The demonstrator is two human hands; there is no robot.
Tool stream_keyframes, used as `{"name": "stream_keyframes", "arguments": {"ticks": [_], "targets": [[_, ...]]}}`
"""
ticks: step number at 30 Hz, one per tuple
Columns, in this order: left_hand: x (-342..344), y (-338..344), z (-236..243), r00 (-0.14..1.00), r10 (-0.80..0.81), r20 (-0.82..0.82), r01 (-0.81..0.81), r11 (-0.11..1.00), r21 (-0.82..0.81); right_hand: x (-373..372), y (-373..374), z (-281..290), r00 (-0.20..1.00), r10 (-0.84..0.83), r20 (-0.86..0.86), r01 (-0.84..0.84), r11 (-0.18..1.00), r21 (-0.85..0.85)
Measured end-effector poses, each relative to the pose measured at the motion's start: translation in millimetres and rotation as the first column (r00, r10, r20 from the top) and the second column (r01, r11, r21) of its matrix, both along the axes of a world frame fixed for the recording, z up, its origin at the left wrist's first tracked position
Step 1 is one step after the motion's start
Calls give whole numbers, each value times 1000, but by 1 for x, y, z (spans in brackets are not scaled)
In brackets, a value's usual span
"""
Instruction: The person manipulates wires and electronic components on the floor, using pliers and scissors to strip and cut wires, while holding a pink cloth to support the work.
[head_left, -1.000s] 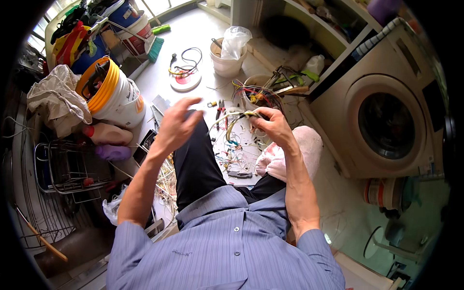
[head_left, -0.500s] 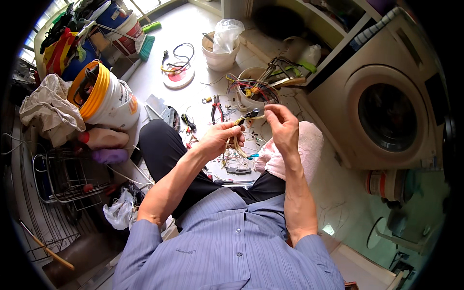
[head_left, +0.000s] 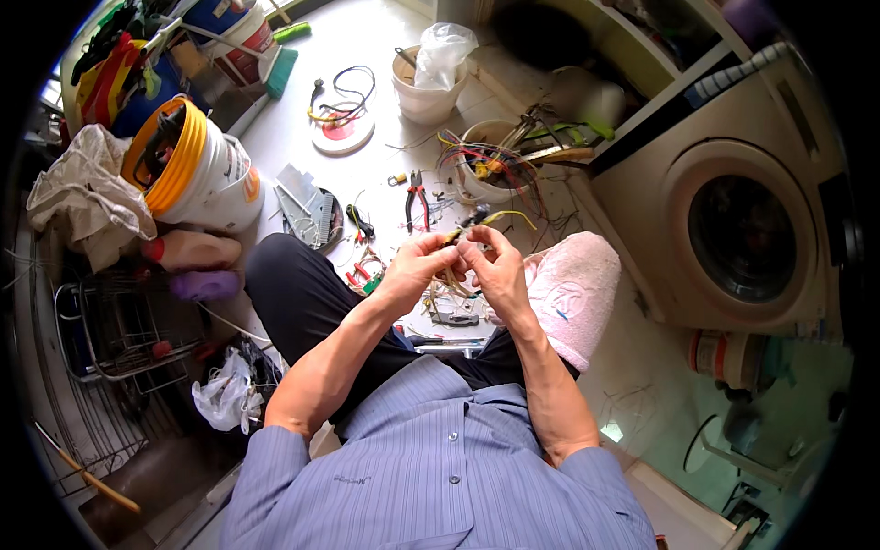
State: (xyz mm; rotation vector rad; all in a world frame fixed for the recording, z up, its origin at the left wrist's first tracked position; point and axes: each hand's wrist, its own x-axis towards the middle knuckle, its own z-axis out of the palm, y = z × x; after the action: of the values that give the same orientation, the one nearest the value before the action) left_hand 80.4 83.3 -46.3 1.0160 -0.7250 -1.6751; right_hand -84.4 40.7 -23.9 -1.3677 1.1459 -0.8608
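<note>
Together in front of my lap, my left hand and my right hand are closed on a bundle of pale wires with a dark piece at its top. A yellow wire sticks out to the right. Beyond them on the white floor lie red-and-black pliers, a small yellow item and scattered wire scraps. A dark tool lies below my hands. A pink towel covers my right knee.
A bucket of tangled wires stands ahead, with a bagged bucket farther back. A yellow-rimmed bucket, bottles and wire racks are left. A washing machine stands right. A cable lies on a round disc.
My left hand has come right and down from empty air onto the wire bundle. My right hand has shifted slightly down and left, meeting it at the wires.
</note>
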Motion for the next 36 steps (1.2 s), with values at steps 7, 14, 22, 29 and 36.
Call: {"name": "stream_keyframes", "arguments": {"ticks": [7,14,22,29,36], "targets": [[-14,12,0,868,-20,497,14,1000,17,-5,0,-24,928,226,-297,-235,972,7],[-4,10,-15,890,-192,413,186,981,55,-13,-3,-31,847,217,-486,-353,912,-208],[3,10,-18,894,-88,439,70,996,56,-9,-3,-27,781,-52,-622,-270,870,-412],[-6,23,-24,676,25,736,179,964,-198,-30,-23,-27,805,-275,-526,87,932,-353],[2,29,-46,403,28,915,385,902,-197,-59,-52,-36,790,-417,-449,147,841,-521]]}}
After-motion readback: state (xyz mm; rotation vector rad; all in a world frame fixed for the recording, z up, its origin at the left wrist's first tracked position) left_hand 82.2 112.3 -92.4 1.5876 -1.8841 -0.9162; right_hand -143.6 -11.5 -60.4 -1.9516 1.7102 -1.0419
